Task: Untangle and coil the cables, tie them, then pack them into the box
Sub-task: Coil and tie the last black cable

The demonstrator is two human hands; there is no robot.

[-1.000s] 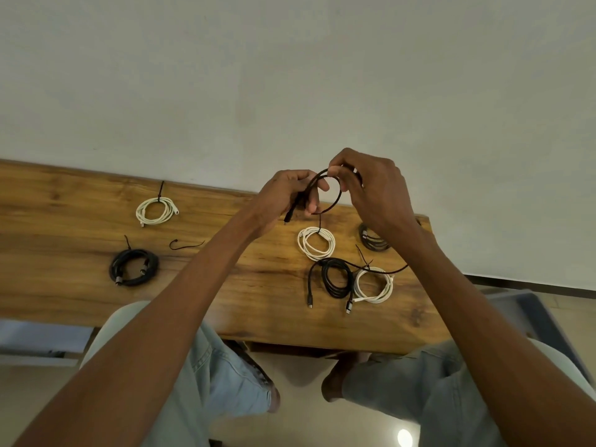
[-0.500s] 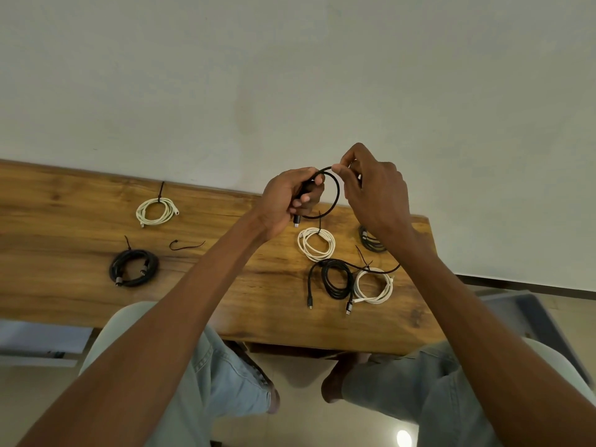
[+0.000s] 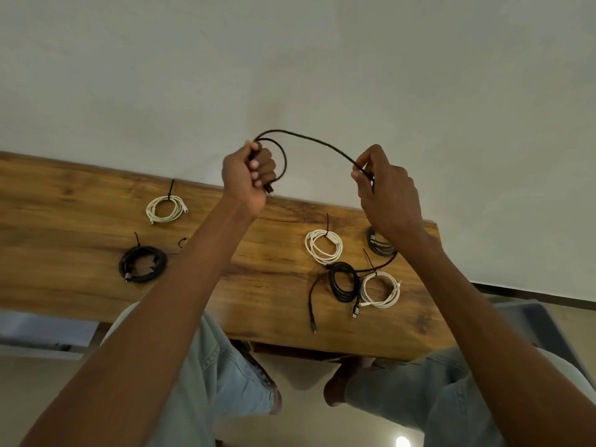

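Cable (image 3: 309,139): black, arcing between both raised hands at frame centre.
Left hand (image 3: 246,174): fist clenched around its coiled end.
Right hand (image 3: 385,185): pinching it.

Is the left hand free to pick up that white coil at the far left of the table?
Probably not yet. The left hand is raised above the table and grips a loop of the black cable, which the right hand pinches too. Nothing lies over the white coil itself.

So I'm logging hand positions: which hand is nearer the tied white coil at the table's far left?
Left. The left hand is raised up and right of that white coil; the right hand is much farther right.
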